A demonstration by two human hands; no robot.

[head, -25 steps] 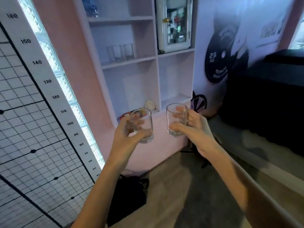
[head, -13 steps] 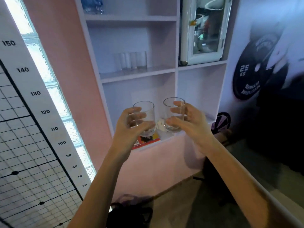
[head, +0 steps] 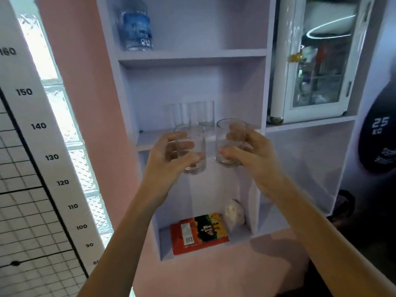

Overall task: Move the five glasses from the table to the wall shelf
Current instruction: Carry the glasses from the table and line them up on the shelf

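Observation:
My left hand (head: 169, 159) grips a clear glass (head: 196, 146), held upright just in front of the middle board of the white wall shelf (head: 150, 140). My right hand (head: 246, 151) holds a second clear glass (head: 222, 142) close beside it, slightly higher. Both glasses hang at the level of that board's front edge, a small gap between them. At the back of the same board stand three clear glasses (head: 189, 113) in a row, partly hidden behind the held ones.
A water bottle (head: 137, 28) stands on the board above. An orange book (head: 199, 232) and a pale lump (head: 234, 212) lie in the compartment below. A white glass-door cabinet (head: 312, 61) fills the right niche. A height chart (head: 40, 146) hangs left.
Both hands have risen with their glasses from the lower compartment's level to the middle board. The shelf now looks closer and larger in view.

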